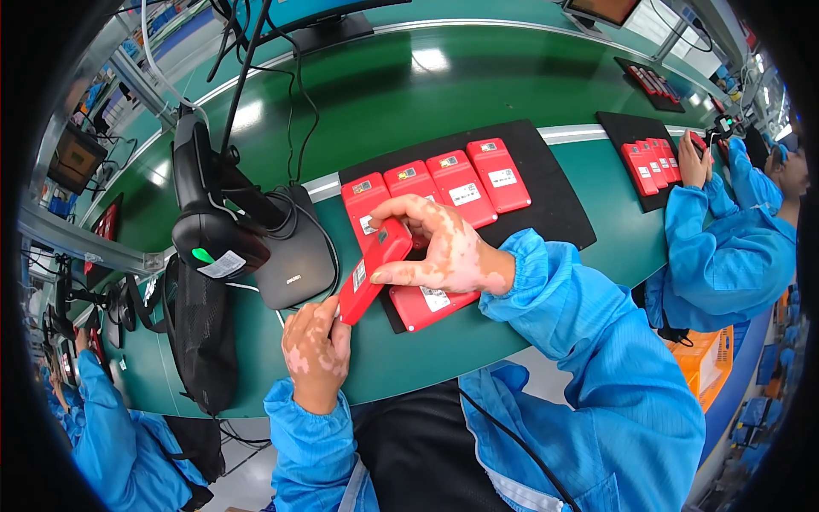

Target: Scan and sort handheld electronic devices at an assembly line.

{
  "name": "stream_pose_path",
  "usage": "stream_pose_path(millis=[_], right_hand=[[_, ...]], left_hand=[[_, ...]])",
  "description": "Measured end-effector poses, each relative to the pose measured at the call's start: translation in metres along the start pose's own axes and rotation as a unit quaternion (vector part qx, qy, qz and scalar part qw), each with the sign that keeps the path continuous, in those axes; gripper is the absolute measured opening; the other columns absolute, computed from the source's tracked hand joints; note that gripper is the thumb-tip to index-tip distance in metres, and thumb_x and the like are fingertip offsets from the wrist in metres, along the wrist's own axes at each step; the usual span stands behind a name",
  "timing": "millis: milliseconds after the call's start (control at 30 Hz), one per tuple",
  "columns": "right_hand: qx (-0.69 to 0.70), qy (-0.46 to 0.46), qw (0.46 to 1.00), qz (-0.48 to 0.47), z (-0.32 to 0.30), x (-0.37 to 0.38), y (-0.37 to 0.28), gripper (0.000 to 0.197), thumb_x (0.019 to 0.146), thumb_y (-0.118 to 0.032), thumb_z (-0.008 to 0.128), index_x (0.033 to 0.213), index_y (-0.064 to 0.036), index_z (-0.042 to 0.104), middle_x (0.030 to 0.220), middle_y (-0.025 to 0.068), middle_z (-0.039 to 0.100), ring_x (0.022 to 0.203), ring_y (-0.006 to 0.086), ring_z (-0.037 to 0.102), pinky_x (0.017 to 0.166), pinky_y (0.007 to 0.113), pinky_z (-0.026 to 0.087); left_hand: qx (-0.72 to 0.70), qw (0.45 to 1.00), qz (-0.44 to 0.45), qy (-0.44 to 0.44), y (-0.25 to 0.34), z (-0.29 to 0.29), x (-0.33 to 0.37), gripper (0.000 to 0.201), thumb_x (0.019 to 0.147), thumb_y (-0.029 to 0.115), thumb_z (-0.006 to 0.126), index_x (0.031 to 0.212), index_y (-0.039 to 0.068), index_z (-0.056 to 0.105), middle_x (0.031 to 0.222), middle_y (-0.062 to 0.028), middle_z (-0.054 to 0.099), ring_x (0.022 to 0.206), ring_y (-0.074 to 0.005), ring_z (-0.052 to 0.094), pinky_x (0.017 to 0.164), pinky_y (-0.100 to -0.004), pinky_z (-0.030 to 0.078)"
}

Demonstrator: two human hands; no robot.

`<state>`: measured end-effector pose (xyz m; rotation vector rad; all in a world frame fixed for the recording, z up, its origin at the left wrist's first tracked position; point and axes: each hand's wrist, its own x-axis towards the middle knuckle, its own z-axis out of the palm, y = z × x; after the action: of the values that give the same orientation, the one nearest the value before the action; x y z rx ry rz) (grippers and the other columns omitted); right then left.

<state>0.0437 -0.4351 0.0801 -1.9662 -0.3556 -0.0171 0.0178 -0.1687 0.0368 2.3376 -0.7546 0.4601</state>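
Observation:
A red, flat, rectangular handheld device (362,277) with a white label on its edge is tilted between my hands over the front of the black mat (559,205). My right hand (448,247) grips its upper end, with thumb and curled forefinger on either side. At the lower end my left hand (314,350) is closed on a corner. Behind them, similar red devices (499,175) with white labels lie in a row on the mat. Another red device (431,305) lies nearer me, partly hidden under my right hand.
Left of the mat, a black barcode scanner (192,171) with a green light stands on a dark base (294,264), cables around it. A black mesh bag (205,341) hangs at the table edge. At right, a co-worker in blue (725,247) handles red devices beside another black mat (618,128).

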Motion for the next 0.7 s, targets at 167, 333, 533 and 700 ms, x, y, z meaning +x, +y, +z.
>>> stream_pose_path(millis=[167,333,533,700], right_hand=[[0.001,0.002,1.0,-0.002,0.0012,-0.0007,0.0008,0.072,0.079,-0.03,0.096,0.136,-0.0046,0.06,0.127,0.0127,0.069,0.113,0.0219,0.067,0.101,0.037,0.055],[0.017,0.041,0.998,-0.035,0.0054,-0.0004,0.0072,0.067,0.078,-0.043,0.094,0.124,-0.0042,0.064,0.106,0.0123,0.069,0.095,0.0251,0.067,0.087,0.038,0.055],[-0.004,0.003,1.0,0.002,0.0009,0.0002,-0.0008,0.068,0.081,-0.033,0.095,0.132,-0.0031,0.062,0.123,0.013,0.071,0.107,0.0214,0.068,0.097,0.036,0.055],[-0.006,0.006,1.0,-0.002,0.0017,-0.0001,0.0032,0.069,0.081,-0.033,0.095,0.132,-0.003,0.062,0.123,0.013,0.071,0.107,0.0218,0.069,0.097,0.036,0.056]], left_hand=[[-0.003,1.0,-0.01,-0.006,0.0021,-0.0012,0.0005,0.031,0.081,-0.001,0.078,0.111,0.002,0.07,0.082,-0.0113,0.064,0.074,-0.0312,0.063,0.07,-0.0432,0.048],[-0.003,1.0,-0.016,-0.012,0.0037,-0.0012,0.0017,0.029,0.083,-0.001,0.077,0.111,0.002,0.071,0.081,-0.0112,0.063,0.074,-0.0307,0.063,0.07,-0.0428,0.048],[-0.011,1.0,-0.015,-0.002,0.0035,-0.0012,0.0009,0.029,0.083,-0.001,0.077,0.111,0.003,0.071,0.08,-0.0109,0.063,0.073,-0.0307,0.063,0.07,-0.0427,0.047],[-0.011,1.0,-0.018,-0.005,0.0026,-0.0005,0.001,0.028,0.083,0.0,0.077,0.11,0.003,0.071,0.081,-0.0111,0.064,0.073,-0.0312,0.063,0.07,-0.0429,0.047]])
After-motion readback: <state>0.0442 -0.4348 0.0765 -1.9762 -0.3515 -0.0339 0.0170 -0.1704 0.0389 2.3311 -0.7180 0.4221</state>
